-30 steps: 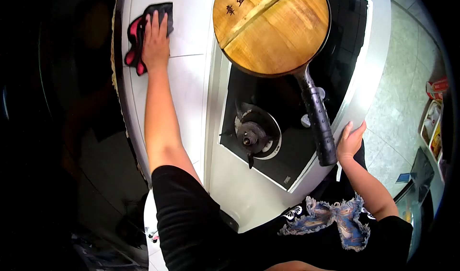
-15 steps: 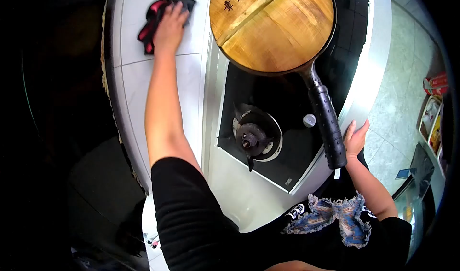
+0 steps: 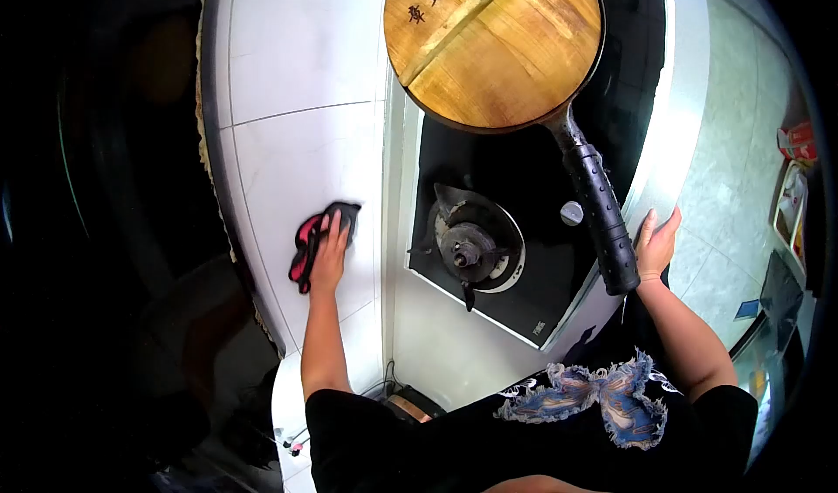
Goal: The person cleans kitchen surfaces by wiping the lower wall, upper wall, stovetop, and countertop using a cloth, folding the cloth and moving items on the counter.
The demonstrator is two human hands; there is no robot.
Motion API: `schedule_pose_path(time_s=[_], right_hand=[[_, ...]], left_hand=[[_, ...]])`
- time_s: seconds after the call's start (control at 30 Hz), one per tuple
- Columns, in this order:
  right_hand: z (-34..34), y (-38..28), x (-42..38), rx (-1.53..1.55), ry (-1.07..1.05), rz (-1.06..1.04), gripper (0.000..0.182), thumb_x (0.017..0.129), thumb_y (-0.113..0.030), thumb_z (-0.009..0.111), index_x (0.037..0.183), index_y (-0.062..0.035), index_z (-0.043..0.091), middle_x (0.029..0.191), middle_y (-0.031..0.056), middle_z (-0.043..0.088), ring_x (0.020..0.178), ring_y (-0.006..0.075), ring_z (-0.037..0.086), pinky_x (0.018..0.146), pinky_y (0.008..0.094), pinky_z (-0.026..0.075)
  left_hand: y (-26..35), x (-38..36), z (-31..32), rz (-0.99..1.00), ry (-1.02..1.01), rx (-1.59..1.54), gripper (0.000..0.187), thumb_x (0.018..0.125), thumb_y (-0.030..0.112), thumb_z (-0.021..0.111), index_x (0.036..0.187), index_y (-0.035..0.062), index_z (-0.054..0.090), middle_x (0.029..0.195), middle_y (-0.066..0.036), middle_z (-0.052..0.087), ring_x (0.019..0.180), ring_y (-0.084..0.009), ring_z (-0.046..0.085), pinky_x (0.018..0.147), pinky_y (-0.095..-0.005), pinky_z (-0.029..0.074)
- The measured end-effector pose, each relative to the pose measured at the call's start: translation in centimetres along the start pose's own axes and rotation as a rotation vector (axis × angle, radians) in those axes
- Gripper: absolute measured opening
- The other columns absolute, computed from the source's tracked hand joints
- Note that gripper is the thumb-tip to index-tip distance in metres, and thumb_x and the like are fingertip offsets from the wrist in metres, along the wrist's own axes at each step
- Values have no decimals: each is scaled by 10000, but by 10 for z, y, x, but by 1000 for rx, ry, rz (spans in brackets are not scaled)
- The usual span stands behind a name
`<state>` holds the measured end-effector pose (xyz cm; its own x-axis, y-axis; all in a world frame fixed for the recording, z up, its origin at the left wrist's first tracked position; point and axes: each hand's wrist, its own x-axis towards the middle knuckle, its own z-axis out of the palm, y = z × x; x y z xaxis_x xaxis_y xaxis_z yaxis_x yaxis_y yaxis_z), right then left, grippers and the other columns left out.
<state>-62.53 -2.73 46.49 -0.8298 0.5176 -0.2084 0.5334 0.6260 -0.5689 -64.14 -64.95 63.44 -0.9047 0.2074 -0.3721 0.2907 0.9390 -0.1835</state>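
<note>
Under my left hand [image 3: 328,257] a black and red cloth [image 3: 307,247] lies bunched on the white tiled surface [image 3: 301,161], with my fingers pressed over its dark part. My right hand [image 3: 656,243] rests on the pale counter edge beside the pan's black handle [image 3: 602,222], thumb and fingers apart, holding nothing. A wooden lid [image 3: 497,52] with dark characters covers the pan on the black glass hob [image 3: 541,179]. The bare burner [image 3: 467,250] sits nearer to me, left of a silver knob [image 3: 571,213].
The pan handle juts toward me over the hob's front edge. Cables [image 3: 390,380] and a dark round object [image 3: 415,403] are beyond the hob's near end. At the right, a rack [image 3: 791,205] with packages stands over the tiled floor [image 3: 716,222].
My left hand has drawn the cloth toward me along the tiles, from the far part to beside the burner. My right hand stays at the counter edge. The view has shifted slightly.
</note>
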Motion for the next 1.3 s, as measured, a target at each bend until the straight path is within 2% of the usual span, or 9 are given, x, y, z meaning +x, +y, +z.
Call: schedule_pose_path(time_s=[0.23, 0.4, 0.43, 0.47, 0.63, 0.97, 1.03, 1.07, 1.3], right_hand=[[-10, -3, -2, 50, -39, 11, 612, 1068, -405, 461, 1486, 28, 347, 1333, 306, 579, 1205, 471, 577, 1007, 486, 460], [-15, -7, 1, 58, -43, -28, 600, 1067, -335, 487, 1493, 59, 337, 1366, 305, 548, 1232, 452, 565, 1045, 455, 441], [-14, -6, 2, 56, -43, -24, 600, 1067, -335, 487, 1493, 59, 337, 1366, 305, 548, 1232, 452, 565, 1045, 455, 441], [-15, -5, 0, 61, -44, -21, 598, 1068, -331, 484, 1493, 62, 335, 1367, 305, 548, 1231, 451, 566, 1045, 456, 442], [-13, 6, -5, 52, -35, -11, 611, 1079, -364, 468, 1514, 37, 314, 1363, 300, 568, 1236, 440, 581, 1044, 441, 452], [-11, 8, -6, 14, -49, 8, 608, 1069, -343, 470, 1497, 61, 322, 1369, 327, 545, 1218, 482, 573, 1022, 473, 460], [-9, 10, -6, 18, -57, 20, 612, 1070, -354, 468, 1498, 59, 321, 1371, 330, 543, 1216, 486, 573, 1019, 476, 462], [-8, 10, -6, 11, -40, 5, 617, 1071, -362, 469, 1501, 54, 319, 1373, 331, 542, 1216, 484, 574, 1017, 476, 463], [-2, 10, -1, -74, 39, -19, 616, 1065, -410, 475, 1485, 20, 340, 1238, 333, 630, 1088, 496, 638, 905, 491, 509]], left_hand=[[2, 227, -113, 51, 308, 214, 663, 843, -3, 658, 1481, 108, 516, 1650, -94, 324, 1513, -363, 310, 1200, -447, 364], [-23, 390, -210, -35, 482, 598, 706, 864, 231, 754, 1512, 267, 475, 1648, 24, 346, 1525, -267, 298, 1122, -503, 443], [-34, 422, -219, 1, 564, 701, 576, 931, 222, 659, 1487, 257, 511, 1639, 13, 361, 1527, -258, 301, 1156, -467, 414], [-22, 443, -239, -13, 542, 688, 511, 904, 202, 594, 1411, 141, 584, 1603, -80, 424, 1534, -289, 273, 1234, -446, 262], [-30, 529, -207, 85, 576, 586, 455, 983, 184, 393, 1383, 139, 603, 1605, -66, 426, 1530, -256, 288, 1224, -441, 270], [-23, 486, -98, 291, 348, 441, 441, 927, 223, 611, 1356, 127, 626, 1570, -86, 474, 1528, -282, 306, 1242, -391, 273], [-24, 478, -66, 265, 313, 419, 420, 1009, 234, 490, 1418, 221, 588, 1629, 23, 387, 1556, -225, 240, 1183, -472, 384], [-7, 443, -81, 277, 299, 389, 419, 1035, 190, 378, 1360, 204, 642, 1626, 9, 397, 1566, -217, 217, 1202, -427, 365], [11, 316, -37, 242, 186, 280, 405, 1011, 136, 416, 1327, 122, 670, 1618, -21, 403, 1556, -230, 243, 1242, -365, 290]])
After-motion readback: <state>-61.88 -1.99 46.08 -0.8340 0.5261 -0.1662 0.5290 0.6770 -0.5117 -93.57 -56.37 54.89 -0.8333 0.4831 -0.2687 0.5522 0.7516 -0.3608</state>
